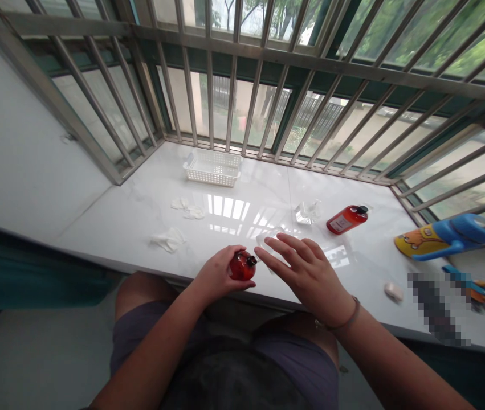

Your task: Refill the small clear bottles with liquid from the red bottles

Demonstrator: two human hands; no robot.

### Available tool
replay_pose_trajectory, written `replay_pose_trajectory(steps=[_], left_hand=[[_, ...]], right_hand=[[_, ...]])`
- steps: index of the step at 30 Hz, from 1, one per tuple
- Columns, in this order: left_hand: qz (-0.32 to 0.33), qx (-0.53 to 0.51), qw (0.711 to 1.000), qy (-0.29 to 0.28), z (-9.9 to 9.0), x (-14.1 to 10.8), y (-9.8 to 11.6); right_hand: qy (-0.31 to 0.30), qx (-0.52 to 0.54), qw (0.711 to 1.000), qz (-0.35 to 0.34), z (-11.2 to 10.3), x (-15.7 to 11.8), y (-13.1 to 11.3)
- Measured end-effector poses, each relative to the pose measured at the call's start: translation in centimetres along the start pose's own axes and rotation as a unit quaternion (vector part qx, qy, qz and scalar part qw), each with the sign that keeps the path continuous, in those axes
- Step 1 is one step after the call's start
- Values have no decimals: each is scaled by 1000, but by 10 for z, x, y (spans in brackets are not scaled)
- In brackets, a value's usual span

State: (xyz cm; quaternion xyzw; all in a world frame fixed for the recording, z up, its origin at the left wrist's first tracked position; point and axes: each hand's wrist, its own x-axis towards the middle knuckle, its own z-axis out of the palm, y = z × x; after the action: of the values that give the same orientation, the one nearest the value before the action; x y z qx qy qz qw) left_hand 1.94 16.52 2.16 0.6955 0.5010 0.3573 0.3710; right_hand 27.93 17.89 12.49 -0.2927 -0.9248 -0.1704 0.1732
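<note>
My left hand (221, 272) is wrapped round a small bottle of red liquid (240, 267) with a dark top, at the front edge of the white counter. Just right of it my right hand (300, 265) hovers with its fingers stretched out and apart; its thumb is hidden. Behind those fingertips is a clear, see-through object (263, 236), partly covered, whose kind I cannot make out. Farther back sits a clear glass-like container (306, 213). Beyond my right hand is a second red bottle (345, 221), with a black cap and a pale label.
A white perforated basket (212, 177) stands by the barred window. Crumpled white tissues or gloves (168, 240) lie at the left. On the right are a blue and yellow flask (443, 236), a pale case-like object (393, 292) and a blue and orange item (477, 289).
</note>
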Motion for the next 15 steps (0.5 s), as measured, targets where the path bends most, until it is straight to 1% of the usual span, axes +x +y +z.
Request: replay_pose_trajectory(steps=[15], left_hand=[[7, -4, 1000, 6, 1, 0, -3]], right_hand=[[-8, -13, 999, -31, -7, 7, 4]])
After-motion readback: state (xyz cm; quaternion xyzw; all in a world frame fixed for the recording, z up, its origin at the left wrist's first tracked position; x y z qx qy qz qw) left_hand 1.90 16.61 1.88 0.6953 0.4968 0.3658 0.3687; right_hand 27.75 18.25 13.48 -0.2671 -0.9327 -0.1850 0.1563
